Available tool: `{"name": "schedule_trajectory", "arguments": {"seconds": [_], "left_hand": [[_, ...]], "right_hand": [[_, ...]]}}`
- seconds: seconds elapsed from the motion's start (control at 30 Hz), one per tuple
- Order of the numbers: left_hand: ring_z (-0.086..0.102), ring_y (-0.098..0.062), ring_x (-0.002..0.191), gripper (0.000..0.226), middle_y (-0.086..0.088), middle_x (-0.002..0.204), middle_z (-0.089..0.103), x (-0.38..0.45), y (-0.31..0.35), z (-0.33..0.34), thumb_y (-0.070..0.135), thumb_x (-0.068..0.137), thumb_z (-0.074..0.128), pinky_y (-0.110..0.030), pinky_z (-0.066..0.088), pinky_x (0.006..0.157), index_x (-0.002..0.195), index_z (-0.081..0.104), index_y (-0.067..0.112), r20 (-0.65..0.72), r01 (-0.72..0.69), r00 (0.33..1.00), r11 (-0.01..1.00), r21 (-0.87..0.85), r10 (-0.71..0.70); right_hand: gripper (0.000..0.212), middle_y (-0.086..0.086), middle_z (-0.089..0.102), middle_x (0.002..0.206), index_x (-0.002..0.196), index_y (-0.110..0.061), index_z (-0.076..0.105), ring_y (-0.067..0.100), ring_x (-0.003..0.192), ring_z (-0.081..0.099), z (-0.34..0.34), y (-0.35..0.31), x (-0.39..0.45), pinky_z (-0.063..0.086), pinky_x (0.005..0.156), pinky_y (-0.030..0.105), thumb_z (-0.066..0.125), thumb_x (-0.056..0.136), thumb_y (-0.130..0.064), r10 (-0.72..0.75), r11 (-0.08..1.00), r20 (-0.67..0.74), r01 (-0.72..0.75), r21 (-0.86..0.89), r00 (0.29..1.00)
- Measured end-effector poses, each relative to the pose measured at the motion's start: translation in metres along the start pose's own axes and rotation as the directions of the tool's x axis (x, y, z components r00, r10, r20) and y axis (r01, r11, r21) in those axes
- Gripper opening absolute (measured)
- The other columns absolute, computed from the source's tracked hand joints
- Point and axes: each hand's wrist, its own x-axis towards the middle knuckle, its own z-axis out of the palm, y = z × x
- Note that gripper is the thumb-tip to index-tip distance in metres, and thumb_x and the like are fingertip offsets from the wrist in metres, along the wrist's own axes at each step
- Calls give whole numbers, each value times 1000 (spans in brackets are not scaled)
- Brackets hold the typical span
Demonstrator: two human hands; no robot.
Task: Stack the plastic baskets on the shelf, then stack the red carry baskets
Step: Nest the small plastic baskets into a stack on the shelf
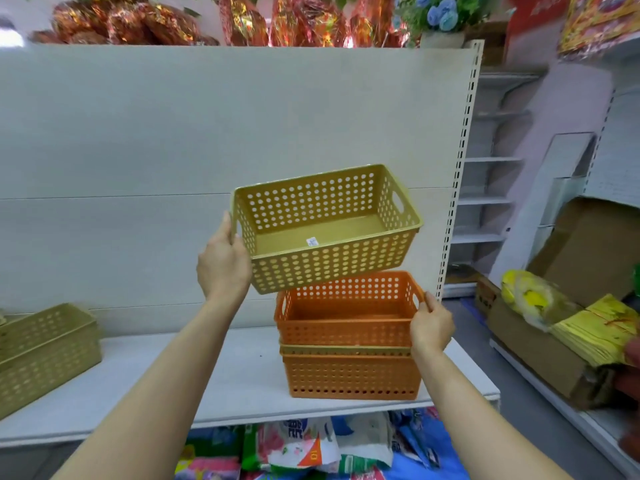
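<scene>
Yellow basket going onto the orange pile

The left hand (224, 263) grips the yellow basket (325, 226) by its left end, tilted, long side left to right, just above the pile at 5 o'clock; the right hand (431, 322) grips the top orange basket (346, 313) on the shelf (207, 382); the pile looks three or four deep, plus more yellow baskets (41, 351) far left
</scene>
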Motion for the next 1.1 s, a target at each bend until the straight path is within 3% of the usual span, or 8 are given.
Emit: {"name": "schedule_trajectory", "arguments": {"seconds": [0.17, 0.3, 0.43, 0.57, 0.7, 0.8, 1.0, 1.1], "left_hand": [[57, -41, 118, 49, -20, 131, 64, -13, -7, 29, 21, 106, 39, -44, 44, 94, 153, 40, 31, 88, -23, 996, 996, 85, 15], [62, -41, 106, 44, -19, 117, 69, -21, -26, 57, 33, 107, 33, -44, 48, 85, 151, 40, 36, 190, -75, 981, 983, 169, 42], [61, -41, 111, 42, -21, 122, 67, -22, -43, 70, 33, 107, 35, -43, 48, 88, 146, 45, 23, 308, -32, 951, 982, 188, -28], [66, -31, 109, 58, -6, 121, 70, -26, -71, 67, 57, 95, 50, -46, 53, 93, 140, 47, 20, 515, 35, 857, 999, 5, -32], [69, -10, 105, 80, 14, 116, 72, -45, -94, 58, 66, 68, 74, -37, 57, 91, 137, 46, 36, 663, 112, 749, 985, -129, 2], [70, -5, 102, 88, 17, 116, 71, -47, -104, 58, 45, 66, 89, -33, 58, 86, 139, 40, 42, 678, 90, 733, 979, -183, 59], [70, -1, 94, 76, 18, 108, 72, -47, -99, 61, 46, 72, 85, -38, 59, 82, 134, 42, 39, 591, 10, 803, 989, -148, 80], [68, 7, 89, 72, 22, 106, 71, -56, -99, 65, 47, 76, 81, -25, 56, 74, 135, 41, 38, 567, 5, 820, 989, -148, 81]], "right_hand": [[38, 2, 59, 75, 77, -14, 59, 27, 83, 55, -13, 15, -2, 41, 73, 36, 37, 102, -34, 50, 995, 111, -59, 80, 993], [43, -7, 64, 121, 128, -18, 59, 10, 114, 57, -35, -10, 8, 44, 98, 31, 40, 101, -45, -86, 920, 238, -14, 392, 968], [31, -18, 57, 111, 130, -23, 51, -12, 85, 57, -46, -20, 4, 47, 74, 9, 51, 99, -15, -210, 953, 374, 103, 286, 903], [56, -3, 45, 146, 146, -11, 39, 14, 130, 45, -51, 1, 1, 39, 102, 27, 61, 94, -12, -227, 959, 348, 146, 244, 910], [62, 1, 43, 148, 146, -10, 38, 10, 132, 42, -52, 15, 0, 37, 108, 30, 64, 90, -7, -221, 959, 400, 125, 253, 889], [66, 1, 44, 148, 146, -11, 40, 12, 134, 42, -54, 19, 2, 36, 112, 37, 69, 87, -7, -234, 956, 407, 132, 262, 883], [70, -2, 52, 140, 143, -10, 44, -3, 111, 56, -60, 18, 9, 47, 76, 3, 74, 80, -5, -230, 951, 430, 107, 290, 873], [67, -9, 49, 132, 143, -8, 43, -24, 87, 55, -59, 26, 5, 43, 68, -2, 71, 82, -1, -206, 952, 432, 77, 297, 878]]}}
